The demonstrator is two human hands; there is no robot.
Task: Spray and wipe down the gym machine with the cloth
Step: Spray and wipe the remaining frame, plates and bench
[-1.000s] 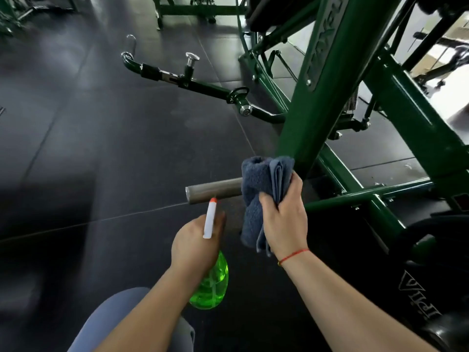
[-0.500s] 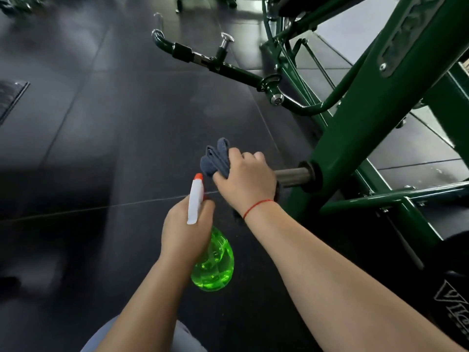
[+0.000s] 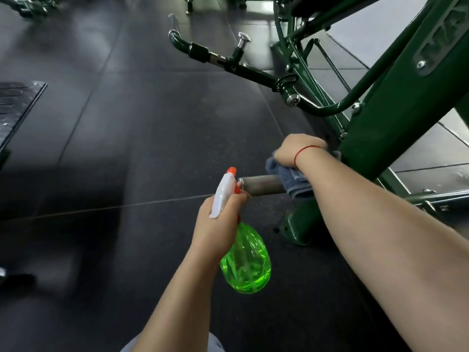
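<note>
Our right hand [image 3: 297,149] clamps a folded blue-grey cloth [image 3: 291,180] over the bare steel peg [image 3: 261,185] that juts from the green gym machine [image 3: 396,118], right where the peg meets the slanted upright. The fingers wrap over the far side and are hidden from us. Our left hand [image 3: 218,224] is closed round the neck of a spray bottle [image 3: 245,260], whose white head and orange nozzle sit just beside the peg's free end.

The cloth is soft, nubby terry, doubled into thick folds. We judge it light and pliant, best held bunched in the palm so that it wraps the round bar rather than sliding off. The peg is a dull, brushed metal cylinder, stiff and fixed, and likely slick once wet. The bottle is translucent lime-green plastic, bulbous at the base with ribbed sides. We judge it light enough for one hand, and the narrow neck under the trigger is the natural hold.

The machine's frame is glossy painted steel, square in section, with bolts and a raised nameplate. It stands on a dark, speckled rubber floor [image 3: 127,148]. A red thread [image 3: 304,149] circles the right wrist.
</note>
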